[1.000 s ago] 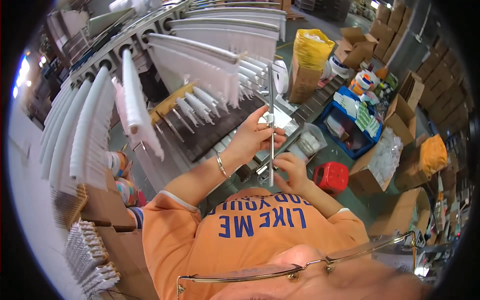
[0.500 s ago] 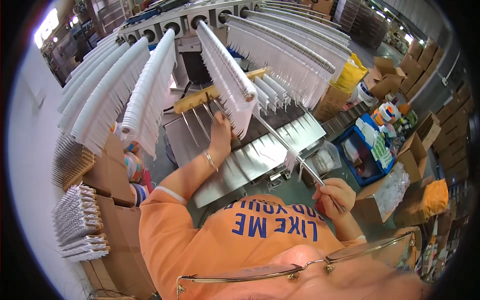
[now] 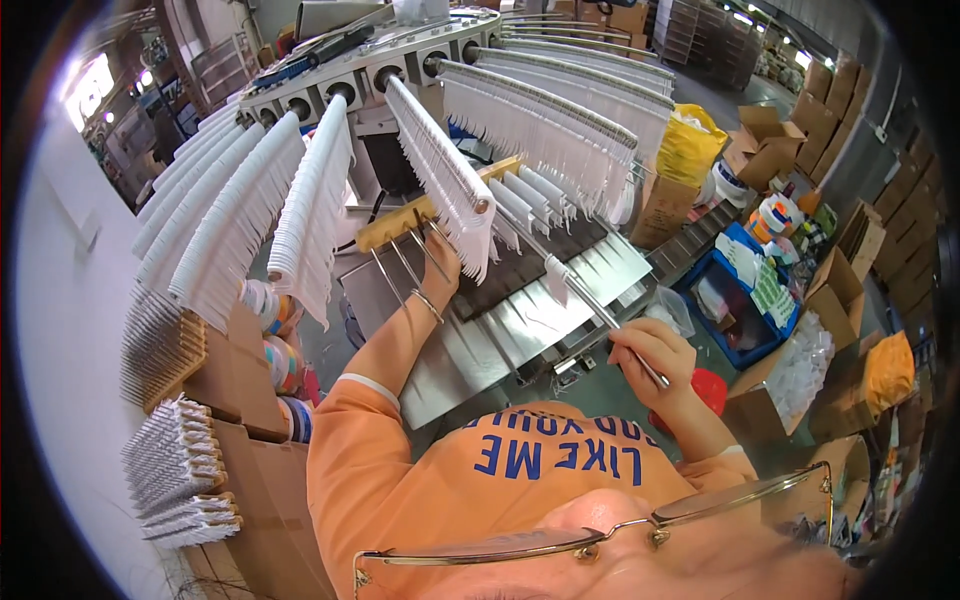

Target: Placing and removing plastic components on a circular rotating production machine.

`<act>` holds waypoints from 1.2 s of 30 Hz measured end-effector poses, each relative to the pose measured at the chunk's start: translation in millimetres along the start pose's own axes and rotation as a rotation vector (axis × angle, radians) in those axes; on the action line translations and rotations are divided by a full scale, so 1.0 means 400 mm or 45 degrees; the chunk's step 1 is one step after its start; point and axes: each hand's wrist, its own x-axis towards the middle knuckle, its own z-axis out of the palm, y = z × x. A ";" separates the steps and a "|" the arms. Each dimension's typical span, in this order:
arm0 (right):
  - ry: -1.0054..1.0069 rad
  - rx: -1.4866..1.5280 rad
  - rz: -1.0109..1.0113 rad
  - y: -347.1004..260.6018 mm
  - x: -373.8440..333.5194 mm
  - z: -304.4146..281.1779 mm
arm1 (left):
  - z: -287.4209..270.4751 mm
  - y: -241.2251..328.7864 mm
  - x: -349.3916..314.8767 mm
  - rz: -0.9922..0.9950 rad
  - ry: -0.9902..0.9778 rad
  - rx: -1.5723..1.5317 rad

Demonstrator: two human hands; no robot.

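1. The rod (image 3: 595, 310), slim and metal, slants across the space in front of the person, its near end low on the right and its length running up and away to the left, over the front of the metal plate (image 3: 530, 325).
2. The right hand (image 3: 655, 360) is closed around the rod close to that near end, a short tip poking out below the fingers.
3. A white scrap (image 3: 556, 280) hangs on the rod farther up, well apart from the right hand. The far end lies by the nearest white row (image 3: 437, 160); I can't make out exactly where it stops.
4. The left hand (image 3: 441, 265) reaches in under that row, fingers up among the pins (image 3: 388, 278) of the wooden bar (image 3: 385, 229). I can't tell whether it grips a pin or only touches one. The rod's upper stretch passes to its right, the two apart; the right hand is the one on the rod.
5. White sleeves (image 3: 541, 190) sit on the bar's right part.
6. Behind stands the machine hub (image 3: 345, 75), more white rows fanning out from it.
7. Farther right: a red stool (image 3: 708, 390), a blue crate (image 3: 768, 347), a yellow bag (image 3: 690, 142).
8. At far left, a pin board (image 3: 165, 350) rests near cartons (image 3: 270, 490).
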 end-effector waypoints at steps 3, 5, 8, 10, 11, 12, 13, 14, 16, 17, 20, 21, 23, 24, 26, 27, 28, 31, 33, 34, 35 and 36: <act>0.035 0.074 0.100 0.004 -0.008 0.002 | -0.004 0.021 -0.007 0.416 -0.087 0.455; 0.049 0.103 0.107 0.010 -0.014 0.000 | -0.003 0.050 -0.014 0.625 -0.125 0.683; 0.045 0.122 0.127 0.012 -0.020 -0.008 | 0.007 0.109 -0.030 0.813 -0.206 1.116; 0.040 0.113 0.071 0.009 -0.018 -0.013 | 0.007 0.129 -0.036 0.990 -0.281 1.532; 0.038 0.117 0.069 0.006 -0.016 -0.014 | 0.000 0.131 -0.037 0.988 -0.277 1.536; 0.038 0.120 0.048 0.003 -0.016 -0.017 | -0.007 0.133 -0.037 0.875 -0.319 1.504; 0.038 0.122 0.029 0.001 -0.015 -0.020 | -0.011 0.133 -0.038 0.762 -0.361 1.470; 0.037 0.121 0.032 0.000 -0.018 -0.025 | -0.006 0.136 -0.042 0.759 -0.363 1.468; 0.008 0.130 0.059 -0.001 -0.027 -0.040 | 0.005 0.145 -0.051 0.471 -0.324 1.418; 0.006 0.132 0.055 -0.006 -0.030 -0.046 | -0.009 0.125 -0.051 0.470 -0.319 1.419; -0.028 0.131 0.068 -0.018 -0.038 -0.061 | -0.053 0.044 -0.049 1.001 -0.195 1.184; -0.042 0.113 0.064 -0.019 -0.040 -0.065 | -0.052 0.029 -0.053 0.697 -0.078 1.098; -0.060 0.105 0.058 -0.021 -0.037 -0.063 | -0.059 -0.007 -0.044 0.392 0.044 1.011; -0.071 0.095 0.023 -0.026 -0.029 -0.060 | -0.065 -0.022 -0.025 0.171 0.097 0.629; -0.077 0.069 0.004 -0.028 -0.015 -0.055 | -0.033 -0.004 -0.008 -0.081 0.030 0.214; -0.089 0.036 0.025 -0.032 0.000 -0.050 | 0.002 0.030 -0.003 -0.083 0.019 0.210; -0.102 0.014 0.039 -0.034 0.013 -0.040 | 0.026 0.062 0.001 -0.225 0.029 -0.139; -0.083 -0.006 0.005 -0.021 0.043 0.009 | 0.055 0.110 -0.009 -0.325 0.006 -0.487; -0.088 0.016 0.015 -0.009 0.043 0.038 | 0.050 0.115 -0.026 -0.287 -0.021 -0.482; -0.072 0.027 0.002 -0.006 0.044 0.050 | 0.045 0.110 -0.037 -0.219 -0.032 -0.338; -0.058 0.041 -0.009 -0.003 0.042 0.059 | 0.036 0.104 -0.053 -0.154 -0.040 -0.194; -0.054 0.034 0.002 0.002 0.035 0.058 | 0.052 0.134 -0.077 -0.159 -0.102 -0.003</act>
